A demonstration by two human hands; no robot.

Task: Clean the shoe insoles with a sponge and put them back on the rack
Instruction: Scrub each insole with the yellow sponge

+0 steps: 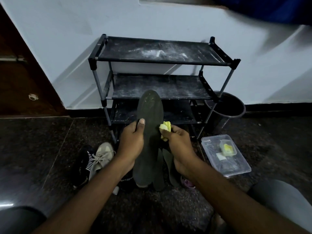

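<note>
A dark green foam insole (149,132) is gripped mid-length by the left hand (131,141); a crumpled yellow sponge (165,128) is pinched by the right hand (179,141) against the insole's right edge.

Dusty rack, dark stone floor

Black three-shelf rack (135,51) stands at 12 on the speckled floor (42,141), with white dust on its shelves, thickest up top. Going off the rack's foot, the floor's got a black bin (226,107) at 3, right by the leg, a clear tub (239,168) at 4, dark insoles (170,166) at 6, and a beige sneaker (101,156) beside a black shoe (82,166) at 8.
</note>
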